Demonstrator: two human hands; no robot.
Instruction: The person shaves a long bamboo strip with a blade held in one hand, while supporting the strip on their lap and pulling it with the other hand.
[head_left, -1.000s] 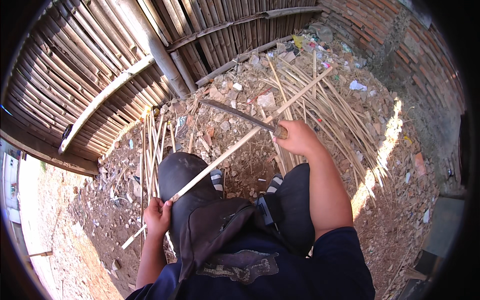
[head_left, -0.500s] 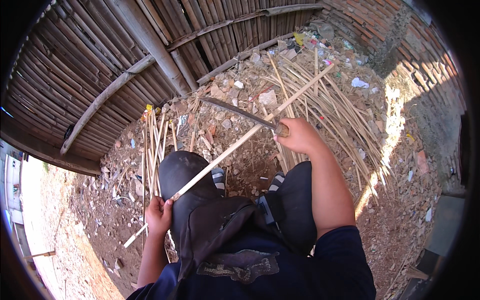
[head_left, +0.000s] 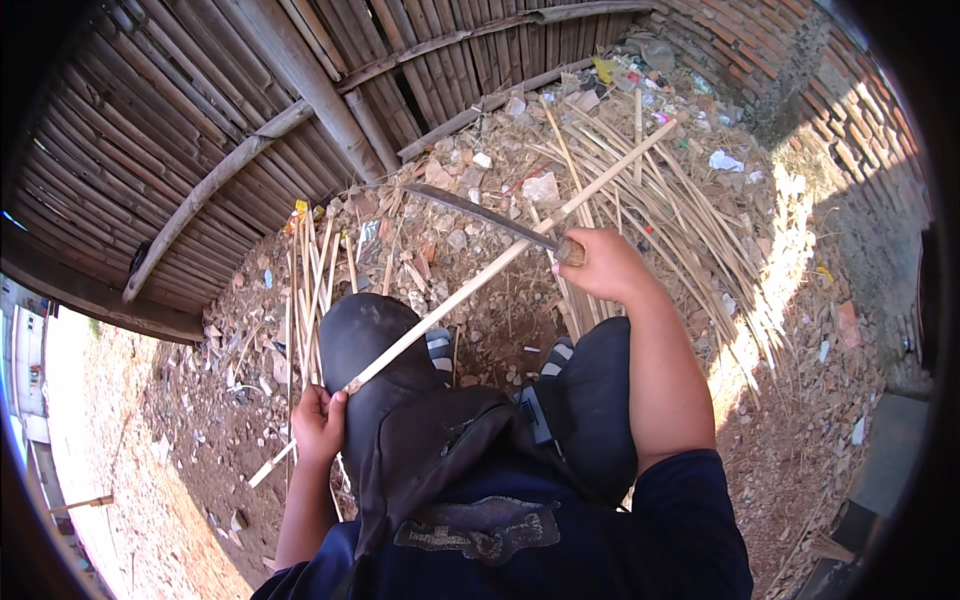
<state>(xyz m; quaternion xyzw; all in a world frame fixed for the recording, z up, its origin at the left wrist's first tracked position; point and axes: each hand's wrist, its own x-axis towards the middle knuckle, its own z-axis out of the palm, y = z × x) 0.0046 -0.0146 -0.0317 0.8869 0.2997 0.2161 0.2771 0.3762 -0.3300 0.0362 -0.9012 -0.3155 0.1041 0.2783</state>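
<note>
A long pale bamboo strip (head_left: 445, 307) slants from low on the left, across my left knee, up to the far right. My left hand (head_left: 319, 424) is closed round its lower part, and a short end sticks out below. In my right hand (head_left: 604, 265) is the wooden handle of a machete (head_left: 480, 212). Its dark blade points to the far left and crosses the strip near the handle; whether the edge bites into it I cannot tell.
Many cut bamboo strips (head_left: 690, 220) lie in a pile at the right, and a smaller bundle (head_left: 312, 270) is beside my left knee. Stones and litter cover the dirt ground (head_left: 215, 440). A bamboo wall (head_left: 180, 130) rises at the far left, a brick wall (head_left: 730, 50) at the far right.
My right hand and the machete have shifted very slightly along the strip toward me. My left hand keeps its hold, and the view has tilted a little.
</note>
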